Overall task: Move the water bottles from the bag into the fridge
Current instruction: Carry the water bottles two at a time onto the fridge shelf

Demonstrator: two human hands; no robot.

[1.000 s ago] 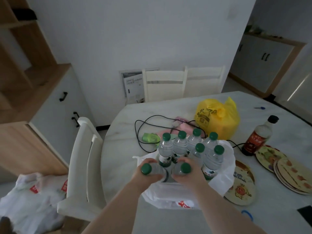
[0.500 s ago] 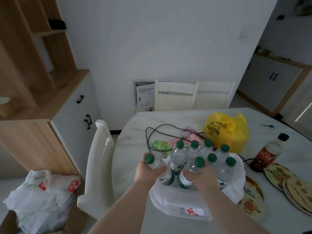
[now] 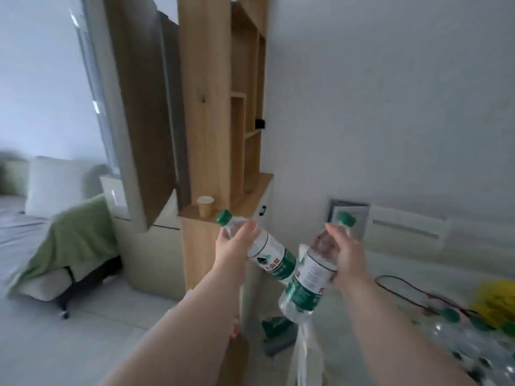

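Observation:
My left hand (image 3: 234,246) grips one clear water bottle (image 3: 271,256) near its neck; the bottle has a green cap and green label and tilts up to the left. My right hand (image 3: 347,256) grips a second water bottle (image 3: 308,277) by its upper part, cap up, base hanging down. Both bottles are held in the air, clear of the table. Several more green-capped bottles (image 3: 457,327) stand blurred in the white bag at the lower right. No fridge can be made out in this blurred view.
A wooden shelf unit (image 3: 220,112) with a paper cup (image 3: 205,206) rises ahead. A bed with a green blanket (image 3: 75,240) lies left. The table (image 3: 398,271) with a black cable (image 3: 401,291) and a yellow bag (image 3: 498,299) is right. Pale floor spreads lower left.
Both hands have lifted a bottle each out of the bag and swung left, away from the table. The view has turned left toward the shelf unit and the bed.

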